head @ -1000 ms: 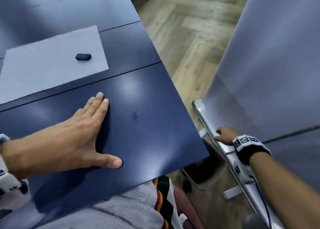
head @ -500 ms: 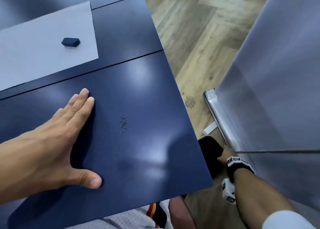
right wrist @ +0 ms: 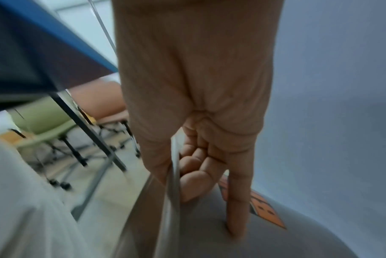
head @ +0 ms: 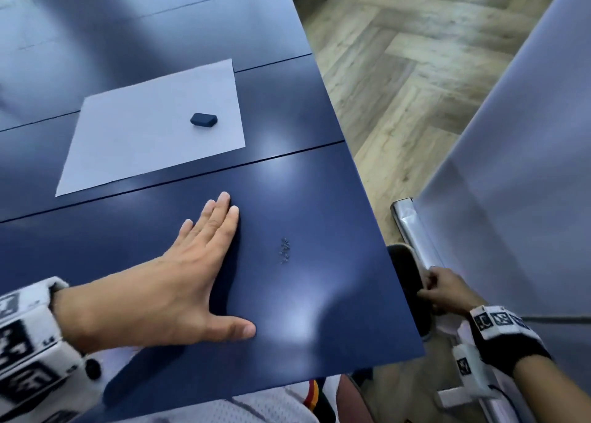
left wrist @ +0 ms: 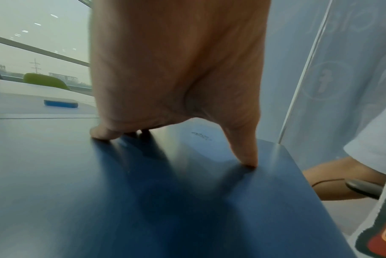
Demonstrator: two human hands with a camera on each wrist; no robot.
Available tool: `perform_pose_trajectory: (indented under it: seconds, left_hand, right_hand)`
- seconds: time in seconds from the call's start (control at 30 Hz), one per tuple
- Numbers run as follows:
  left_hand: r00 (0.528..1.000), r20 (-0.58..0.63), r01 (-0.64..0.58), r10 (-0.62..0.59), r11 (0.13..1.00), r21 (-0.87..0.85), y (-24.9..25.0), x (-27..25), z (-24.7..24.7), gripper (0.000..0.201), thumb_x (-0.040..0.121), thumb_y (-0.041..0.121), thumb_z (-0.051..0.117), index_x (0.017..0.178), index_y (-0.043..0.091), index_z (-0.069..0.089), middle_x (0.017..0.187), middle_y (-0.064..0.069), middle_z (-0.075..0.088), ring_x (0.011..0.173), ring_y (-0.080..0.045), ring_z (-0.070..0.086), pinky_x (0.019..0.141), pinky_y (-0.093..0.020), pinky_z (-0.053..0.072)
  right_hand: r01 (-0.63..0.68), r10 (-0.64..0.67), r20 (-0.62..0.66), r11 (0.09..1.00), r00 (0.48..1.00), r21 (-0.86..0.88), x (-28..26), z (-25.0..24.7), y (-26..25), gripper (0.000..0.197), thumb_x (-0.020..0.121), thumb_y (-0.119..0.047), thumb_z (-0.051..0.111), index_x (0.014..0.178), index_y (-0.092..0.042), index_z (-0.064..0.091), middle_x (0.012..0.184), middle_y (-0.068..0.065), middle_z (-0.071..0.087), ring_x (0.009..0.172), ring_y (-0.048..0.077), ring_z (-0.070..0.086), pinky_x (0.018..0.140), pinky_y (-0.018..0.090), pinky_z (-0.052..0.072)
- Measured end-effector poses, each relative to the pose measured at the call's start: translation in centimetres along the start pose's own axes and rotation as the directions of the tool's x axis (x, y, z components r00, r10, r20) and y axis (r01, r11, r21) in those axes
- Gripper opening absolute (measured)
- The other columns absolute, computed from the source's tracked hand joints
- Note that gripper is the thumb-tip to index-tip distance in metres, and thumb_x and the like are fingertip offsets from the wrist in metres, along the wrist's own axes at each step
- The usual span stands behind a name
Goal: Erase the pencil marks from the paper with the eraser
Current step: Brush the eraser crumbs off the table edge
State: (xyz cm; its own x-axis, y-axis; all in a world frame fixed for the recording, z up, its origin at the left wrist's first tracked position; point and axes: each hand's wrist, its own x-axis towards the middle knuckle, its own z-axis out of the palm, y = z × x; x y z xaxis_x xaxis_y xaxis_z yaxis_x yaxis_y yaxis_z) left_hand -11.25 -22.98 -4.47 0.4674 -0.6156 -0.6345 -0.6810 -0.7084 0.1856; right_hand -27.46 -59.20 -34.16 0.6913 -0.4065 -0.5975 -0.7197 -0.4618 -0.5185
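**Entry: eraser parked on sheet, right hand off the desk**

- Eraser (head: 203,119): dark blue block, lying flat on the paper (head: 134,134) toward its 3 o'clock edge; touched by neither hand. Also visible in the left wrist view at 9 o'clock (left wrist: 60,103).
- Paper: pale sheet, flat on the blue desk (head: 319,294). No pencil marks can be made out on it from the head view.
- Crumbs (head: 284,250): small grey cluster on the bare desk, at 3 o'clock of the left hand, apart from it. Likely eraser rubbings.
- Left hand (head: 179,282): flat on the desk, fingers straight and together, thumb spread; holds nothing. Same resting place as a second ago.
- Right hand (head: 443,290): below the desk edge at 4 o'clock, fingers curled round a thin metal bar (right wrist: 173,174), seemingly part of a chair; a second ago it sat higher, on a silver rail (head: 412,227).
- Assessment: the rubbing looks finished or paused; the person appears to be shifting their seat. Any further erasing needs a reach toward 12 o'clock for the eraser.
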Motion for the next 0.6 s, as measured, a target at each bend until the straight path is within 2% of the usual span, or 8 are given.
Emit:
perform_pose_trajectory:
  seconds: [0.07,0.13,0.23,0.33,0.37,0.43,0.5,0.6]
  left_hand:
    - [1.0,-0.023,0.016,-0.019,0.994,-0.107,0.4,-0.6,-0.1,0.127,0.044,0.102,0.022,0.124,0.034,-0.051,0.128,0.027,-0.06,0.12,0.013,-0.048,0.095,0.0,-0.024]
    - [0.995,-0.069,0.063,-0.076,0.982,-0.177,0.9,-1.2,0.4,0.123,0.042,0.104,0.016,0.123,0.038,-0.05,0.126,0.029,-0.06,0.117,0.016,-0.049,0.089,0.003,-0.024]
    - [0.983,-0.136,0.099,-0.12,0.983,-0.155,1.5,-1.2,1.9,0.117,0.043,0.102,-0.006,0.124,0.031,-0.051,0.127,0.018,-0.063,0.119,0.007,-0.053,0.104,-0.013,-0.025]
    - [0.965,-0.178,0.172,-0.195,0.976,-0.136,3.1,0.0,3.3,0.119,0.047,0.095,-0.023,0.132,0.016,-0.048,0.134,0.001,-0.061,0.124,-0.008,-0.055,0.115,-0.039,-0.022]
    - [0.949,-0.233,0.183,-0.214,0.972,-0.147,3.6,0.6,3.9,0.122,0.053,0.094,-0.022,0.138,0.008,-0.041,0.141,-0.007,-0.055,0.131,-0.014,-0.05,0.117,-0.045,-0.019]
    - [0.929,-0.304,0.206,-0.213,0.977,-0.053,4.3,1.7,5.0,0.119,0.079,0.088,0.0,0.151,-0.008,-0.003,0.159,-0.025,-0.014,0.148,-0.027,-0.015,0.113,-0.056,0.001]
    - [0.918,-0.353,0.179,-0.183,0.983,-0.043,5.0,2.8,5.5,0.105,0.091,0.078,0.021,0.147,-0.011,0.026,0.157,-0.028,0.018,0.147,-0.032,0.014,0.105,-0.058,0.013]
    - [0.903,-0.41,0.111,-0.127,0.992,-0.063,6.5,4.4,5.2,0.104,0.091,0.078,0.021,0.146,-0.01,0.029,0.155,-0.029,0.022,0.147,-0.033,0.016,0.106,-0.058,0.013]
  right_hand:
    - [0.062,-0.057,-0.095,0.997,0.994,0.051,-1.5,-3.3,-2.2,0.036,0.065,-0.007,0.083,0.062,-0.013,0.047,0.055,0.002,0.051,0.056,0.021,0.051,0.06,0.044,0.05]
    - [0.123,-0.104,-0.164,0.987,0.981,0.107,-4.1,-6.3,-4.9,0.036,0.066,-0.008,0.086,0.064,-0.008,0.05,0.054,0.004,0.047,0.051,0.017,0.044,0.054,0.035,0.045]
    - [0.253,-0.207,-0.243,0.951,0.948,0.178,-8.4,-9.7,-9.2,0.034,0.068,-0.012,0.085,0.068,-0.002,0.052,0.052,0.005,0.047,0.044,0.01,0.042,0.046,0.023,0.038]
    - [0.308,-0.249,-0.263,0.926,0.932,0.216,-12.0,-11.6,-12.7,0.033,0.068,-0.013,0.085,0.069,-0.003,0.054,0.05,0.005,0.05,0.044,0.017,0.05,0.047,0.025,0.043]
    - [0.312,-0.25,-0.265,0.923,0.931,0.225,-13.0,-11.9,-13.6,0.032,0.067,-0.014,0.085,0.069,-0.003,0.055,0.049,0.005,0.051,0.042,0.018,0.051,0.045,0.023,0.043]
    - [0.316,-0.248,-0.269,0.915,0.931,0.25,-14.7,-12.3,-15.1,0.032,0.067,-0.013,0.085,0.07,-0.004,0.055,0.046,0.004,0.053,0.039,0.017,0.052,0.04,0.019,0.041]
    - [0.316,-0.242,-0.273,0.908,0.931,0.273,-15.9,-12.5,-16.2,0.032,0.067,-0.011,0.085,0.069,-0.003,0.054,0.045,0.004,0.053,0.036,0.016,0.051,0.038,0.017,0.041]
    - [0.306,-0.226,-0.271,0.902,0.936,0.304,-17.2,-12.4,-16.7,0.03,0.066,-0.009,0.085,0.068,-0.002,0.056,0.044,0.004,0.052,0.035,0.017,0.051,0.037,0.018,0.041]
